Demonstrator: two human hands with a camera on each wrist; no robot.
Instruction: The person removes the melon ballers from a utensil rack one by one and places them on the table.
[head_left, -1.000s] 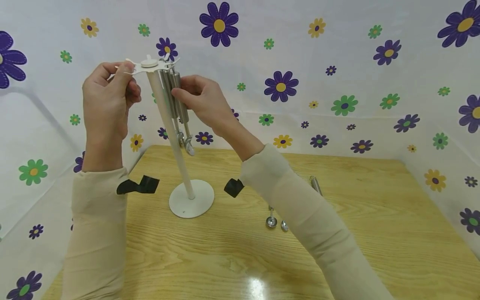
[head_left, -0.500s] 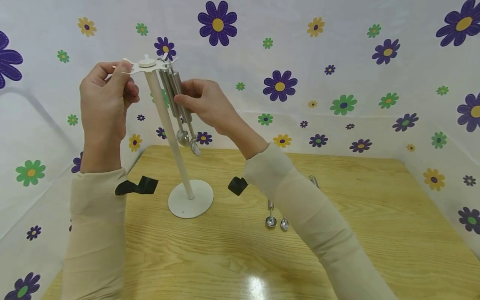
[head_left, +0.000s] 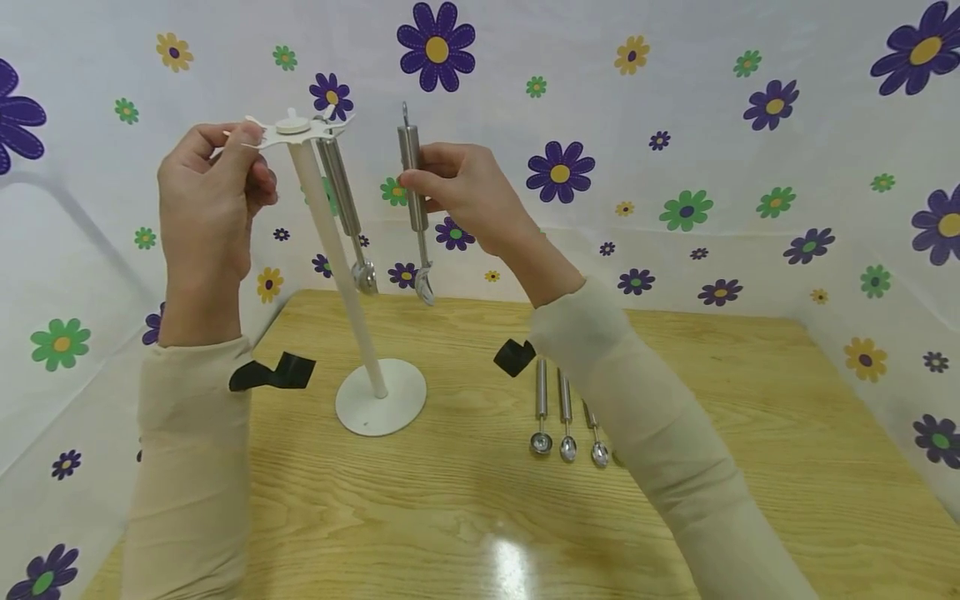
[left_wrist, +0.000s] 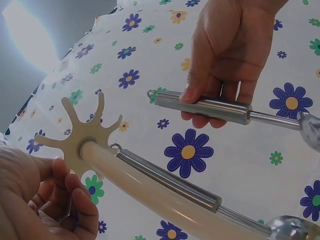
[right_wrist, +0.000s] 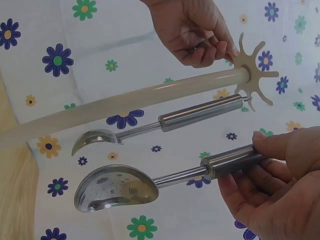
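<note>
A white utensil stand [head_left: 330, 225] has a round base and a star-shaped top of curved hooks. My left hand [head_left: 208, 200] pinches one of these hooks between thumb and finger. In my right hand [head_left: 480, 196] is a steel scoop [right_wrist: 117, 187], gripped by its cylindrical handle. It hangs bowl down, its loop end up, to the right of the stand and apart from it. A second scoop [head_left: 341, 187] hangs by its loop from a hook, close beside the pole.
Several more steel scoops [head_left: 542, 400] lie side by side on the wooden table [head_left: 375, 517], partly hidden by my right sleeve [head_left: 637, 400]. A flower-patterned cloth [head_left: 675, 150] stands behind and at the sides. Black tabs [head_left: 515, 357] stick out from both cuffs.
My right hand has taken the scoop off its hook and moved it right, away from the stand. The left hand keeps its pinch on the top. More table scoops are uncovered.
</note>
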